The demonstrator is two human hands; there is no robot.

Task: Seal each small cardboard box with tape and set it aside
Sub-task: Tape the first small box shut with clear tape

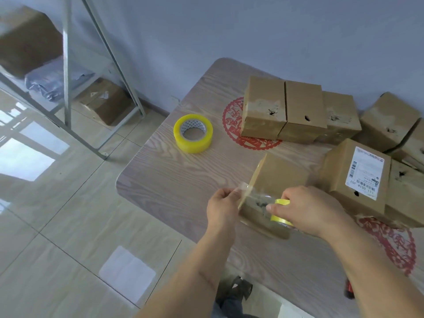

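Note:
A small brown cardboard box (278,180) stands on the wooden table (183,175) right in front of me. My left hand (223,206) pinches the free end of a clear tape strip (246,189) at the box's left edge. My right hand (314,210) grips a small yellow tape roll (281,212) against the box's near face. The strip runs across that face between both hands. A larger yellow tape roll (193,133) lies flat on the table further left.
Several brown boxes (284,109) are grouped along the table's far and right side; one box (358,177) carries a white shipping label. Red paper cutouts (397,244) lie on the tabletop. A metal shelf (66,65) with boxes stands on the tiled floor at left.

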